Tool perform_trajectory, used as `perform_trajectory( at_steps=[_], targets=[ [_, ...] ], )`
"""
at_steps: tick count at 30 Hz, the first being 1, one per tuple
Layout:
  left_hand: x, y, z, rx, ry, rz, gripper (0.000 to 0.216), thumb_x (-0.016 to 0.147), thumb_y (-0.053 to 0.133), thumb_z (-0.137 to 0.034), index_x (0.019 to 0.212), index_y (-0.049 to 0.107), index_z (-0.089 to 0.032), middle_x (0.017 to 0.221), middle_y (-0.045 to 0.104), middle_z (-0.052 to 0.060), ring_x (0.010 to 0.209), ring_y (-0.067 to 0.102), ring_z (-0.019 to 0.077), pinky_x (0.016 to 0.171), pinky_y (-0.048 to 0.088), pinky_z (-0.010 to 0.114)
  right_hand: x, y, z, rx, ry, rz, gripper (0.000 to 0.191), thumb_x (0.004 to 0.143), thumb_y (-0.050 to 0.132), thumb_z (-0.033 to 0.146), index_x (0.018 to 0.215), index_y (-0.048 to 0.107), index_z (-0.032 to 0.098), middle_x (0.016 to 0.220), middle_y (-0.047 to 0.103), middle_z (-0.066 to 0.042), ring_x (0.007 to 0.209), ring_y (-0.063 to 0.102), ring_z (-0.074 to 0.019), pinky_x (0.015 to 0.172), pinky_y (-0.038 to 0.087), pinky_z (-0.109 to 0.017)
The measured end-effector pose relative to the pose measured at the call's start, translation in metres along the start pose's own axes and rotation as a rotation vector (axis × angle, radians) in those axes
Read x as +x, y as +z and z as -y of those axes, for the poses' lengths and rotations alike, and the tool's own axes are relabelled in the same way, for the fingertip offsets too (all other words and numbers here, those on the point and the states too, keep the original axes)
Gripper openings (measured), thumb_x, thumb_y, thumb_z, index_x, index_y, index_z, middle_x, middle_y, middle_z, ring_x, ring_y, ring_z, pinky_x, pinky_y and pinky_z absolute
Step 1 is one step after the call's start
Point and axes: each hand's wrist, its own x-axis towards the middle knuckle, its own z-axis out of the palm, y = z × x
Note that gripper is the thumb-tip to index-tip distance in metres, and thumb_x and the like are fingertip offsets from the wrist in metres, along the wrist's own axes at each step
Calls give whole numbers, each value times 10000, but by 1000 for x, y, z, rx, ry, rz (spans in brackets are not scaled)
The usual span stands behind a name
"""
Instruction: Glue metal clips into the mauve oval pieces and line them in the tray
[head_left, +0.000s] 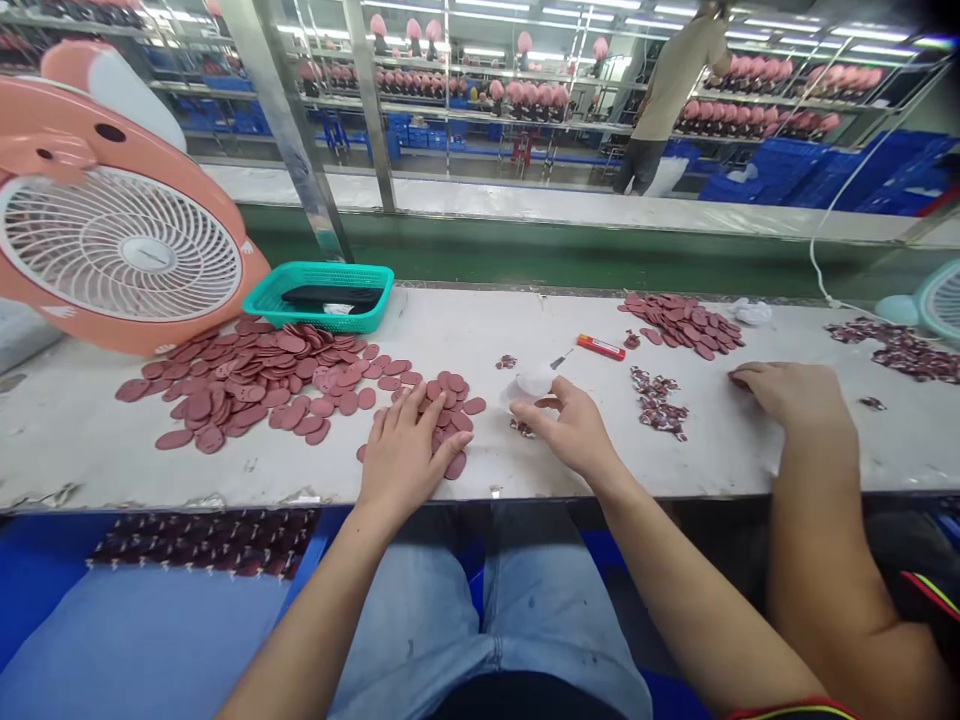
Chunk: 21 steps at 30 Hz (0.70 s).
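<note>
My left hand (405,455) lies with fingers spread over reddish-brown oval pieces (450,400) at the near edge of a larger heap (262,375). My right hand (576,430) pinches a small, round, translucent white piece (534,383) between thumb and fingers; its exact kind is unclear. Just under that hand sits a small dark brown and white part (521,428), partly hidden. A few similar parts (506,361) lie behind it, and a cluster of such parts (660,403) lies to the right.
A red and yellow tube (600,347) lies beyond my right hand. At left stand an orange fan (142,250) and a teal basket (259,300). A co-worker's hand (795,392) rests on the table at right, near another oval pile (690,325). A person (679,80) stands by the far shelves.
</note>
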Motion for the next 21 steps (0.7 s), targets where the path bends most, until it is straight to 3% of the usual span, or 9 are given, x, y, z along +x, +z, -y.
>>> perform_trajectory(
  at_steps=[3, 6, 10, 14, 17, 21],
  targets=[
    [2, 2, -3, -30, 16, -24, 628, 949, 444, -566, 1421, 540, -163, 1551, 440, 184, 1420, 377, 377, 1122, 325, 577, -10, -1, -9, 42, 12, -36, 398, 880, 617, 541, 1082, 623, 199, 1058, 734, -86, 875, 708, -231, 768, 566, -364],
    [3, 2, -1, -81, 22, -92, 575, 957, 451, -543, 1372, 589, -171, 1516, 482, 183, 1386, 424, 369, 1097, 363, 562, 1, -1, -14, 38, -1, -70, 417, 908, 565, 559, 1130, 593, 207, 1175, 703, -93, 1067, 664, -246, 938, 513, -393],
    [-2, -2, 1, -199, 51, -279, 432, 964, 500, -465, 1259, 663, -194, 1415, 584, 158, 1296, 525, 325, 1061, 419, 519, 49, 2, -18, -4, -13, -20, 408, 925, 531, 541, 1167, 561, 214, 1256, 664, -77, 1181, 602, -248, 1008, 449, -381],
    [-30, -3, 10, -226, 129, -517, 264, 924, 610, -268, 1179, 679, -258, 1281, 660, 111, 1199, 593, 282, 1036, 448, 486, 89, 7, -26, -69, 39, 96, 339, 916, 550, 501, 1063, 587, 197, 1126, 703, -62, 1077, 630, -250, 949, 465, -372],
    [-58, 1, 22, -130, 166, -586, 383, 863, 681, -198, 1234, 646, -287, 1232, 667, 117, 1190, 588, 314, 1036, 432, 521, 81, 7, -31, -97, 67, 167, 317, 917, 545, 492, 1016, 602, 197, 1073, 714, -51, 1003, 646, -244, 911, 481, -369],
    [-84, 13, 26, 24, 194, -484, 547, 833, 732, -309, 1359, 580, -334, 1327, 632, 129, 1277, 516, 359, 1101, 321, 567, 40, 2, -28, -110, 50, 168, 326, 920, 548, 504, 1057, 606, 214, 1116, 708, -54, 1039, 640, -259, 938, 469, -384]
  ],
)
